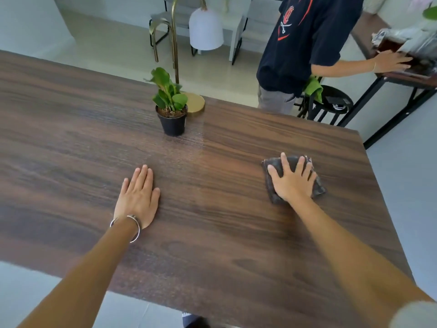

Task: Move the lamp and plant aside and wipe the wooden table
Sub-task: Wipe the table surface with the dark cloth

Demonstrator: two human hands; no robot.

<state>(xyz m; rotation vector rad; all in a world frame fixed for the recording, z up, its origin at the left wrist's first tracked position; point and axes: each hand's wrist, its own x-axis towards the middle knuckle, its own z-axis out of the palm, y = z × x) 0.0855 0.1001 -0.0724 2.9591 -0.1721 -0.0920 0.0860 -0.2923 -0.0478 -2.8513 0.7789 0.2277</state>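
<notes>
My left hand [138, 197] lies flat on the counter [212, 233], fingers straight and holding nothing, a bangle [132, 227] at the wrist. My right hand [293, 181] presses spread fingers onto a dark folded cloth [275, 165] near the counter's right edge. Farther back, the plant [170, 102] stands just in front of the lamp [195, 101] and its gold base. Beyond the counter I see a person [305, 43] reaching to a side table [402, 76].

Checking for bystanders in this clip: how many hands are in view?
3. The left hand lies flat on the wooden table; the right hand presses the cloth; a second person's hand rests on the side table's clutter. Their other hand is hidden.
</notes>
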